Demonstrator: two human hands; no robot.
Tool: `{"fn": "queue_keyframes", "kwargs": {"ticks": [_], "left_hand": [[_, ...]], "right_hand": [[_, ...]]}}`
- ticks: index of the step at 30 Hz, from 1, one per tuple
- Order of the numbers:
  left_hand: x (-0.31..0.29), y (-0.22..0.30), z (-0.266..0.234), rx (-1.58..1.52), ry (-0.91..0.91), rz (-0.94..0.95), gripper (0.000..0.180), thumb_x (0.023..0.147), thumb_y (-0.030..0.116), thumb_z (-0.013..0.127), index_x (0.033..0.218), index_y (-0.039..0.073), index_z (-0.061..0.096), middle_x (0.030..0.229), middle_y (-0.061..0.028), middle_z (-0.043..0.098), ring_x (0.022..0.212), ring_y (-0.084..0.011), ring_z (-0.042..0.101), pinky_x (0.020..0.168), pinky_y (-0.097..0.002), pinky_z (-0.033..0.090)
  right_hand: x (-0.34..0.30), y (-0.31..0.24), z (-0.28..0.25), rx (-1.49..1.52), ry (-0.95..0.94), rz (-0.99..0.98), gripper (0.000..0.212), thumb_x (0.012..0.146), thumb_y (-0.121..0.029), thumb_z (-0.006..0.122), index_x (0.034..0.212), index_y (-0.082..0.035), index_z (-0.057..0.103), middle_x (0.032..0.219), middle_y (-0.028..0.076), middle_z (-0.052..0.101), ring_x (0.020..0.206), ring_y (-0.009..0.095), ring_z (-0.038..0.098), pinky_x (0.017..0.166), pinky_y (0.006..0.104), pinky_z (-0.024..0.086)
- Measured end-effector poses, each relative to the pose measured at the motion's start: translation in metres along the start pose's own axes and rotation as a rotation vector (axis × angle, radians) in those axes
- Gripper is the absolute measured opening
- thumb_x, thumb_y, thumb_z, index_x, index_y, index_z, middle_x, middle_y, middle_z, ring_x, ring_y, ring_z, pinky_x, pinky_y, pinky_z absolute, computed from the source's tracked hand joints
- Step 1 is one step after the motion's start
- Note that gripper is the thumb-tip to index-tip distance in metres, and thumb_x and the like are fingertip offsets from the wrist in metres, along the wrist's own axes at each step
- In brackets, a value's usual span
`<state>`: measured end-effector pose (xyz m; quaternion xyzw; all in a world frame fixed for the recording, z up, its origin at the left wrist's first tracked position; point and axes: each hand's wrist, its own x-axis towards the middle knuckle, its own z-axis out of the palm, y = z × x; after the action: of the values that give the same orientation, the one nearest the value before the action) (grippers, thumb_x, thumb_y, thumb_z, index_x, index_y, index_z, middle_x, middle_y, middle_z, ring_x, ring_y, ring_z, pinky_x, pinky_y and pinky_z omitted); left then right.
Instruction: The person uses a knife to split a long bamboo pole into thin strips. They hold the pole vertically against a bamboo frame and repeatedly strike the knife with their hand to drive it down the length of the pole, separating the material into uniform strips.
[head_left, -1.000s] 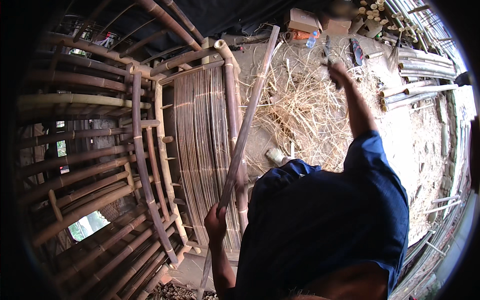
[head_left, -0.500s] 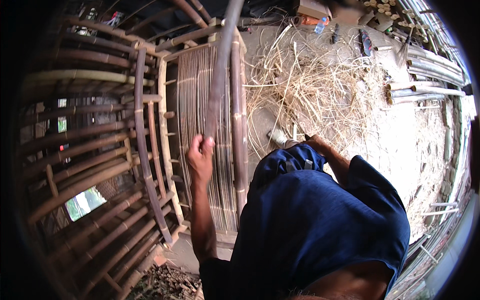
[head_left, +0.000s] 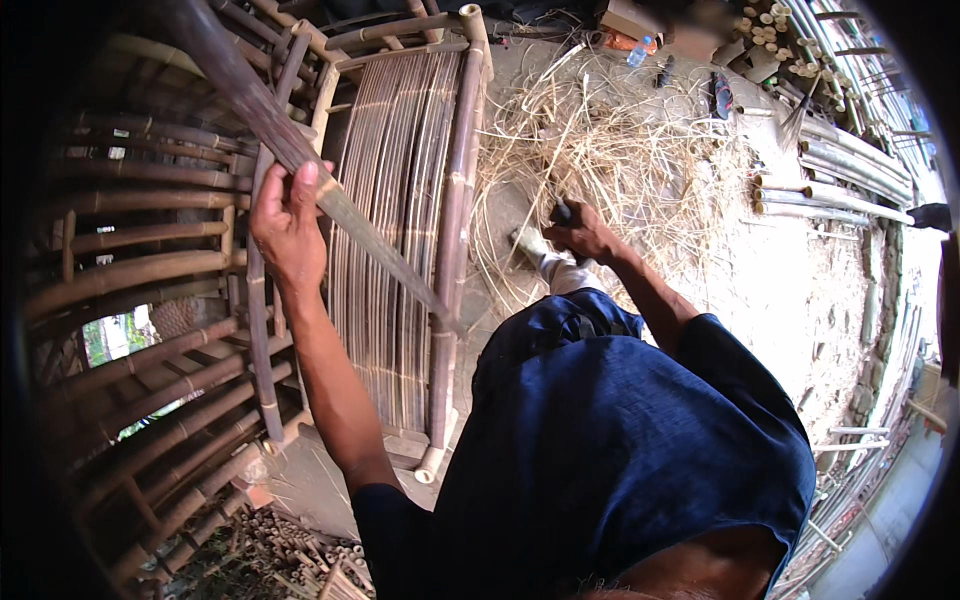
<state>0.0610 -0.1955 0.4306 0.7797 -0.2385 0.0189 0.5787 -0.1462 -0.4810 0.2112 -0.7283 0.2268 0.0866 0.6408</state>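
Hands well apart. Left hand (head_left: 288, 228) is closed on a long bamboo strip (head_left: 372, 237), thumb on the near side. Right hand (head_left: 590, 238) is curled round a dark object (head_left: 563, 213), mostly hidden in the fist; kind cannot be told.

Strip lies slantwise through the left grip: one length runs up and left to the top edge, blurred there; the other slopes down and right across the view of a slatted bamboo frame (head_left: 385, 345), ending by its right-hand rail (head_left: 452, 200). Whether it touches the rail cannot be told. Strip's lower end falls left of the right hand, clear of it.

Right hand is in front of the person's dark blue shirt (head_left: 650, 440), near a pale shoe (head_left: 528, 243) and the edge of a loose heap of thin shavings (head_left: 630, 150). Beyond the heap: clear bottle (head_left: 639, 52), cardboard box (head_left: 632, 17). Bamboo poles (head_left: 855, 150) stacked far right; dark bamboo framework (head_left: 150, 177) left.
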Motion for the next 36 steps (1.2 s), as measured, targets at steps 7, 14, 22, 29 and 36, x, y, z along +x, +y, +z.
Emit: {"fn": "queue_keyframes", "kwargs": {"ticks": [7,14,22,29,36], "left_hand": [[-0.049,0.045,0.003,-0.066,0.111,0.126,0.029,0.099,0.027,0.06,0.109,0.0,0.064,0.097,-0.0104,0.073,0.079,-0.013,0.07,0.061,-0.0238,0.058],[-0.073,0.1,0.024,-0.118,0.152,0.171,0.029,0.099,0.025,0.061,0.108,-0.003,0.064,0.098,-0.012,0.073,0.08,-0.0158,0.071,0.062,-0.0248,0.059],[-0.086,0.119,0.077,-0.035,0.131,0.223,0.063,0.1,0.038,0.057,0.148,0.003,0.038,0.137,-0.0142,0.055,0.127,-0.0246,0.053,0.102,-0.0417,0.046],[-0.207,0.002,0.221,-0.196,-0.251,-0.21,0.065,0.088,0.02,0.076,0.141,-0.002,0.046,0.126,-0.0099,0.057,0.118,-0.0179,0.054,0.095,-0.0301,0.049],[-0.217,0.024,0.312,-0.12,-0.168,-0.15,0.013,0.09,0.001,0.069,0.099,-0.007,0.069,0.082,-0.0073,0.069,0.076,-0.0125,0.064,0.07,-0.0255,0.054]], "right_hand": [[-0.046,-0.057,0.055,0.082,-0.142,-0.291,0.047,0.084,-0.034,0.077,0.113,0.001,0.062,0.1,0.011,0.07,0.096,0.019,0.065,0.087,0.034,0.05],[-0.056,-0.083,0.066,0.095,-0.206,-0.528,0.075,0.07,-0.051,0.086,0.115,0.003,0.062,0.108,0.017,0.068,0.105,0.029,0.064,0.092,0.0419,0.051],[-0.06,-0.086,0.03,0.157,-0.015,-0.698,0.056,0.069,-0.045,0.089,0.092,-0.003,0.059,0.08,0.002,0.056,0.074,0.015,0.055,0.067,0.0325,0.046],[-0.076,-0.107,-0.069,0.159,0.144,-0.745,0.048,0.076,-0.035,0.086,0.096,0.0,0.06,0.08,0.003,0.06,0.074,0.012,0.054,0.065,0.0292,0.047],[-0.088,-0.087,-0.149,0.216,0.206,-0.695,0.048,0.078,-0.031,0.084,0.101,0.002,0.059,0.082,0.006,0.063,0.075,0.012,0.057,0.064,0.0296,0.048]]}}
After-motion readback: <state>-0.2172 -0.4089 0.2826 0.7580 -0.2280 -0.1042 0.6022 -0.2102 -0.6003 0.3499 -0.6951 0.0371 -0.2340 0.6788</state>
